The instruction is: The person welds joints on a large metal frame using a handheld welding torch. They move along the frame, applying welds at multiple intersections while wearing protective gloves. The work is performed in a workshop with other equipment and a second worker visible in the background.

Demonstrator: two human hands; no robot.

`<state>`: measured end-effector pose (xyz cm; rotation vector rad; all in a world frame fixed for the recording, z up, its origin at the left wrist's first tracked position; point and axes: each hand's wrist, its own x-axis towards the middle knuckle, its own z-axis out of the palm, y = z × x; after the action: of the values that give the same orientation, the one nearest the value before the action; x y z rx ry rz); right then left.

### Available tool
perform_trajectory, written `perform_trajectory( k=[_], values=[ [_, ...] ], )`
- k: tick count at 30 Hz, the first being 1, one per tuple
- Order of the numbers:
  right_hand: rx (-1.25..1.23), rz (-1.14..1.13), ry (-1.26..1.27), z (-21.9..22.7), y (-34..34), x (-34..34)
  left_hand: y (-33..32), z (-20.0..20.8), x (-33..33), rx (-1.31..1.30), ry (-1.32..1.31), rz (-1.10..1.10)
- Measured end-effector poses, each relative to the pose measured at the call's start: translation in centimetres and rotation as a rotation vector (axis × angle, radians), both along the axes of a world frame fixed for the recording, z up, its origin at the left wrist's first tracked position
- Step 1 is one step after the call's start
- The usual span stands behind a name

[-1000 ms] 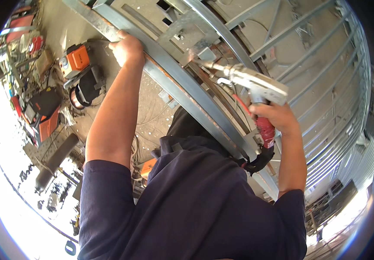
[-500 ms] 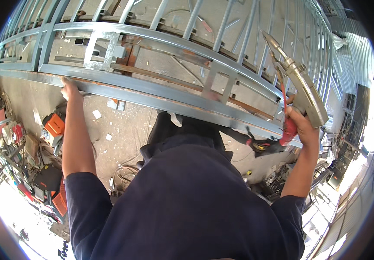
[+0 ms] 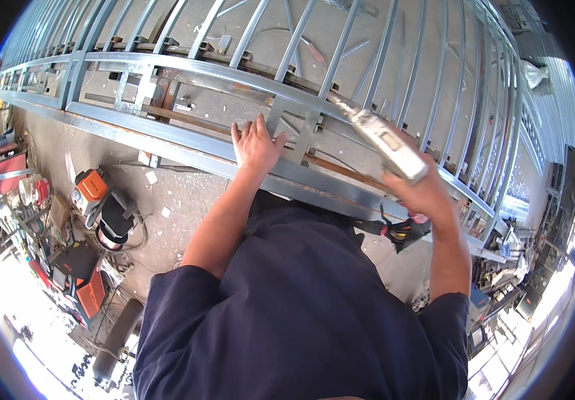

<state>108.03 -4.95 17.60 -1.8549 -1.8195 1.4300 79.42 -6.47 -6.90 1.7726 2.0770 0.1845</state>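
Note:
A long frame of shiny metal square tubes lies across in front of me, with many parallel bars running away from its near rail [image 3: 167, 138]. My left hand [image 3: 255, 148] has its fingers spread over this rail, beside a short upright metal plate [image 3: 310, 127]. Whether the palm presses on the metal I cannot tell. In my right hand [image 3: 424, 197] is a welding gun [image 3: 387, 142] with a boxy silvery body and a slim nozzle. Its nozzle points up and left, near the frame's second rail [image 3: 234, 75]. The fingers hide most of the gun's handle.
Dark cables with coloured wires [image 3: 399, 233] hang below the right hand. An orange machine [image 3: 91, 187] and a welding helmet-like dark shape [image 3: 117, 217] stand on the floor at left. A red-handled tool [image 3: 315, 51] lies beneath the bars. White scraps dot the floor.
My left hand has let go of the rail at the far left and moved right to near the plate. The welding gun has swung left and lower over the frame.

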Motion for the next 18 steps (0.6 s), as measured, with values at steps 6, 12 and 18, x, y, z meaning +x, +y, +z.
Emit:
perform_trajectory(
  k=[6, 12, 18],
  values=[
    [0.139, 0.246, -0.035, -6.9, 0.4, -1.5, -0.1, 1.0, 0.7, -0.062, 0.026, -0.015],
    [0.292, 0.364, -0.155, -9.4, -0.7, -4.6, 0.2, 1.8, 0.7, -0.093, -0.01, 0.006],
    [0.421, 0.364, -0.185, -10.7, -1.4, -6.1, 0.1, 1.3, 0.7, -0.084, -0.034, 0.024]
  ],
)
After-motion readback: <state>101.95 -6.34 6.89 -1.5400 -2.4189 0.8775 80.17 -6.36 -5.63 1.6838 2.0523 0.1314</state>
